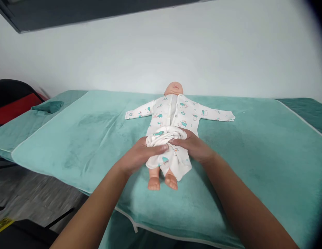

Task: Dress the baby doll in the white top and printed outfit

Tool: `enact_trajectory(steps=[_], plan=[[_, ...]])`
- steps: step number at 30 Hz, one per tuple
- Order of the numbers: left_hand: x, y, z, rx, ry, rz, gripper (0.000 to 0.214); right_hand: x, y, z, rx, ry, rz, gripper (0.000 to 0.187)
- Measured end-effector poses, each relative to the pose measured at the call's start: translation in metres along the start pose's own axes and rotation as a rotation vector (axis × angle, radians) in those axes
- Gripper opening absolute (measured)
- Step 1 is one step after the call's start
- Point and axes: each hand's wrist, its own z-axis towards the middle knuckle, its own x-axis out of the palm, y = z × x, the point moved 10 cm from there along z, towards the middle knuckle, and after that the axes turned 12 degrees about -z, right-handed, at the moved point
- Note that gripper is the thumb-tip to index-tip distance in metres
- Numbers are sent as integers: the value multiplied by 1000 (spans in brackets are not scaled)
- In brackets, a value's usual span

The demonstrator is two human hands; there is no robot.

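Note:
A baby doll point(173, 89) lies on its back, arms spread, in a white long-sleeved top point(161, 114) with a green and pink print. The front of the top is parted at the chest. Over the doll's legs is a matching white garment, apparently baby pants point(173, 160), with its upper part gathered in folds. My left hand point(141, 154) pinches the folds from the left, thumb on top. From the right, my right hand point(196, 143) grips the same bunched cloth, its fingertips partly tucked in the folds. Two bare feet point(153, 183) stick out below the hem.
A green velvety cover point(80, 138) with white piping lies over the bed. Behind it rises a white wall point(161, 52), with a dark panel point(98, 10) overhead. At the left are a black and red chair point(15, 100) and a small green cushion point(48, 106).

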Motion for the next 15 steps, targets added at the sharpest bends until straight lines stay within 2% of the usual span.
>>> enact_trajectory(steps=[3,7,12,15], plan=[[-10,3,1,89,-114,-245,34,5,3,0,-6,47,-129,41],[-11,8,-1,115,-183,-378,37,4,3,0,-18,53,-190,41],[-9,15,-6,7,-140,-301,49,6,-4,-3,32,81,27,42],[-3,12,-8,-31,-19,-167,47,4,-5,-3,21,69,116,42]])
